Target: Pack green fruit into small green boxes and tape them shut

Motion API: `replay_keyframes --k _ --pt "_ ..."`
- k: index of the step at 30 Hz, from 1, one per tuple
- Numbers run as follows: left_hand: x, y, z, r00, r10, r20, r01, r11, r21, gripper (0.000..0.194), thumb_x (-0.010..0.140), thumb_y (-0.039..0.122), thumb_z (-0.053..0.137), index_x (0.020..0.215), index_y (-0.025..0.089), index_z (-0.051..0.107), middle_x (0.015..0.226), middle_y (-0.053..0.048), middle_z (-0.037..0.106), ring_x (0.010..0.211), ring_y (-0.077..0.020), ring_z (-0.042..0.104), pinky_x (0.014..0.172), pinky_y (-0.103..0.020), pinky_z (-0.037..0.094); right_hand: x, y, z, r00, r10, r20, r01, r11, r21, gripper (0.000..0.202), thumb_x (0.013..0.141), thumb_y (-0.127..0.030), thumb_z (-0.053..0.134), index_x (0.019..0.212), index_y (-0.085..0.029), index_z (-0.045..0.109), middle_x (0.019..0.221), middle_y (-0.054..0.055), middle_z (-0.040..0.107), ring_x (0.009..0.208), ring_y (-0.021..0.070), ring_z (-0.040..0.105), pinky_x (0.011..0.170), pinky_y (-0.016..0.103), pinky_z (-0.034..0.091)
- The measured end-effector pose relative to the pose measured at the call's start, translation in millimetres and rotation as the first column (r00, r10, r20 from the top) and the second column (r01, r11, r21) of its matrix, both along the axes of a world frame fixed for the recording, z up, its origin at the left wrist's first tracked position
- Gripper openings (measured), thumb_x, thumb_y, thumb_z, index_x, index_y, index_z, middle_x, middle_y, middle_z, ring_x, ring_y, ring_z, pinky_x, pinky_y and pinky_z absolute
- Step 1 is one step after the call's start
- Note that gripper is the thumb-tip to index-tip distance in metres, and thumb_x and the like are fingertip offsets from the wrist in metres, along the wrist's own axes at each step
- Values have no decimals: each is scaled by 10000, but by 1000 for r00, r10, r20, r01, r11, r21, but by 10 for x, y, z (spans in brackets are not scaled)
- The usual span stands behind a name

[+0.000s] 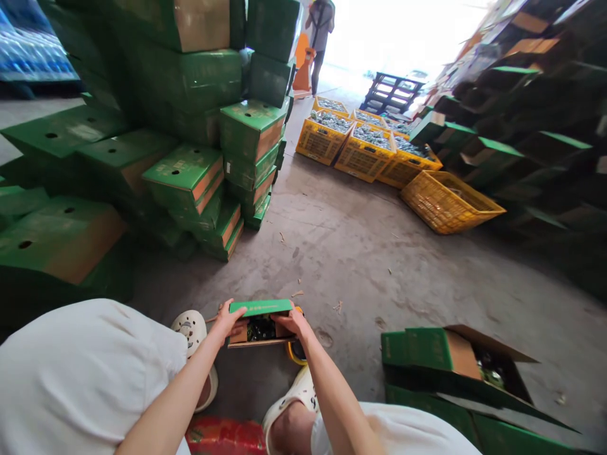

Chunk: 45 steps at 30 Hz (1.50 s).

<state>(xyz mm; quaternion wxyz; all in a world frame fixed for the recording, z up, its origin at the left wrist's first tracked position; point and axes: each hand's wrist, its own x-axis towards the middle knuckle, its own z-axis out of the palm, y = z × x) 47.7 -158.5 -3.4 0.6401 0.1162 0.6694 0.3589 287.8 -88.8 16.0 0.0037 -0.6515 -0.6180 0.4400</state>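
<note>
Between my feet is a small green cardboard box (262,307), its near side partly open with dark, shiny contents that I cannot make out. My left hand (228,321) grips the box's left end, thumb over the green top. At the right end my right hand (293,321) is closed on the box, its fingers reaching toward the inside flap. Just under my right wrist lies a yellow ring-shaped thing (296,355), perhaps a tape roll, partly hidden by the box and my arm.
Stacks of green boxes (184,170) rise at the left. Yellow crates (365,158) with glassy items and a tilted yellow crate (439,205) stand ahead. Another open green box (417,347) is at right. A person (322,31) stands by an orange machine (303,63).
</note>
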Motion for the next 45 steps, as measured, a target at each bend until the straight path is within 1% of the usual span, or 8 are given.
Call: replay_keyframes --k 6,12,17,28,33,38,41,45 --pt "-97 -51 -139 825 -228 -518 260 966 -10 784 862 571 776 1500 199 513 1462 -184 628 876 -223 781 686 -283 606 281 195 369 994 113 -6 -109 943 -314 934 844 -347 775 1664 -284 330 1461 172 632 1030 301 735 753 405 628" --pt "-177 -20 -91 702 -276 -656 337 941 -36 632 852 493 803 1386 206 622 1365 -148 719 1296 -313 664 1020 -350 531 201 363 760 802 597 36 -564 776 -283 1250 665 -459 937 1705 -271 269 1701 162 373 1539 388 390 1244 500 352" --pt "-158 -43 -96 725 -230 -649 308 951 7 645 837 479 818 1389 205 627 1379 -142 716 1296 -306 664 1052 -358 517 -206 84 547 634 756 161 -746 653 -129 1351 634 -748 883 1715 -315 197 1776 127 134 1628 452 14 1262 719 109" --pt "-192 6 -159 733 -240 -637 313 950 3 596 844 437 819 1376 225 653 1332 -131 731 1251 -304 680 1049 -373 513 -323 232 403 583 746 324 -804 586 99 877 905 -709 691 1654 -367 391 1700 65 405 1450 424 426 1199 610 320" --pt "-157 -2 -154 694 -272 -666 347 938 -21 613 893 423 752 1451 227 594 1377 -140 702 1264 -298 667 1069 -388 502 -464 225 207 624 651 432 -767 617 178 799 958 -629 661 1647 -318 402 1522 135 598 1402 406 443 1143 534 374" --pt "105 -28 -61 366 -277 -888 511 858 -57 604 953 228 587 1554 252 533 1684 -146 428 1555 -341 382 1246 -511 345 -457 213 103 653 654 382 -748 638 186 710 968 -631 651 1593 -350 466 1462 117 628 1456 368 430 1213 570 295" --pt "358 -129 -63 174 -297 -939 703 705 -92 669 930 118 476 1594 202 493 1741 -140 313 1632 -315 231 1322 -531 185 -418 175 36 663 656 362 -742 639 202 748 991 -631 611 1638 -322 401 1546 133 565 1465 353 439 1255 610 225" --pt "557 -290 -162 51 -326 -944 832 537 -141 984 844 315 662 1702 144 213 1778 -193 85 1654 -379 58 1322 -602 79 -299 195 -49 606 709 360 -790 590 170 959 960 -697 600 1719 -258 211 1747 155 270 1608 400 193 1273 666 154"
